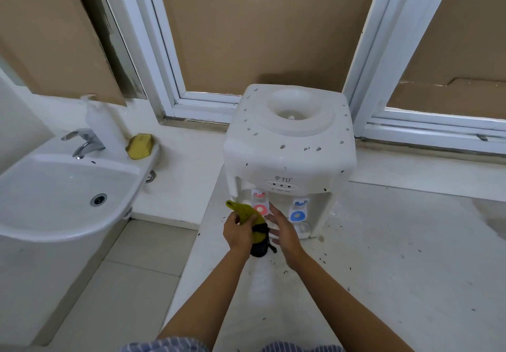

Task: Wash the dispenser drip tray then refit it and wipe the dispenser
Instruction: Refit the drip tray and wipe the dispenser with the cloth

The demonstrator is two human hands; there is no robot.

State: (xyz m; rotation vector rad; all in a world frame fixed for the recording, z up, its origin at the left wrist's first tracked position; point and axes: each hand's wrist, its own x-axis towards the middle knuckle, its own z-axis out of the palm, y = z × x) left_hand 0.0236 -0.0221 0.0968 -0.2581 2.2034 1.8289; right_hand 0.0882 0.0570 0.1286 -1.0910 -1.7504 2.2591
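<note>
While both hands work low in front of the white plastic countertop water dispenser (pixel 290 143), the task looks to be in its wiping stage, though the drip tray is hard to make out. The left hand (pixel 237 233) is closed around a yellow-green cleaning cloth with a dark underside (pixel 253 224), its upper end poking up and left beside the red hot-water tap (pixel 259 204), its lower, darker part hanging toward the near side. The right hand (pixel 284 232) has its fingers spread and loose, holding nothing, reaching into the recess between the red tap and the blue cold-water tap (pixel 298 210). A pale shape at the foot of the recess, under the blue tap, may be the white drip tray (pixel 302 228), seemingly seated in place; I cannot tell for sure. The cloth lies just left of the recess with its long axis running near to far, so the left hand is the nearer one to carry it across the tap area. Far left sits a white ceramic washbasin (pixel 68 204) with a yellow sponge (pixel 139 145) on its rim.
</note>
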